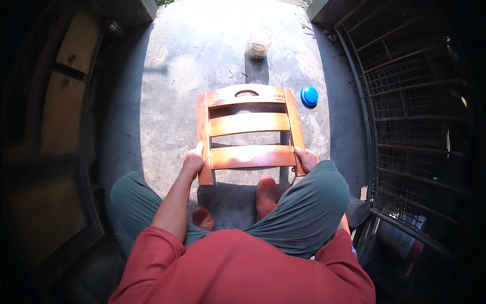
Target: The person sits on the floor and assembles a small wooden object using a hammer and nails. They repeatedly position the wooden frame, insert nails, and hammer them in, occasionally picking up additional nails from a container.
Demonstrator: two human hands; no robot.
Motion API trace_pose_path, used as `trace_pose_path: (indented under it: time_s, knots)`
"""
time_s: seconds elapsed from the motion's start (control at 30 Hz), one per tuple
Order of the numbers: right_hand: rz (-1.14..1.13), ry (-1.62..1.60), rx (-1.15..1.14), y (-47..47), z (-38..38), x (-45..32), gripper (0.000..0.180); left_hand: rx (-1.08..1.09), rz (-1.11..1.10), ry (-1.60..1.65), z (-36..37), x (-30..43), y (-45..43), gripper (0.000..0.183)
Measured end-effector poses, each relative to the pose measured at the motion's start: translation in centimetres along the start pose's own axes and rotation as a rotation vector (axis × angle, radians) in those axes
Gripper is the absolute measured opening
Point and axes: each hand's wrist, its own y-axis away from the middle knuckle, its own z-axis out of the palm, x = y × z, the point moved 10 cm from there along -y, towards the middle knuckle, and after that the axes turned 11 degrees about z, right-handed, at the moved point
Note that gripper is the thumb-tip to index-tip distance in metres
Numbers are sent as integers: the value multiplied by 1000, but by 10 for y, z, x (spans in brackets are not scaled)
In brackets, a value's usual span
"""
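Observation:
A wooden chair backrest [249,124] with curved slats and two side posts lies before me, tilted above the concrete floor. Its top slat has an oval cut-out. My left hand [193,161] grips the lower part of the left post, thumb on top. The lower part of the right post is held by my right hand [306,159], close to my right knee; some of its fingers are hidden under the wood. Whether the backrest is joined to anything beneath cannot be seen.
A clear jar [259,43] with something in it stands on the sunlit concrete floor [171,114]. Several small dark pieces lie near it. A round blue lid [309,96] sits right of the backrest. Metal grating [402,91] runs along the right side, wooden panels [62,110] along the left.

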Motion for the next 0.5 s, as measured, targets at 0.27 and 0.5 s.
trace_pose_path:
  time_s: [0.27,0.5]
  knots:
    - [-380,-55,32,65,-9,-106,36,-24,-311,479,42,-4,16,48]
    - [-635,232,1,128,-3,-205,36,79,-165,737,23,63,3,47]
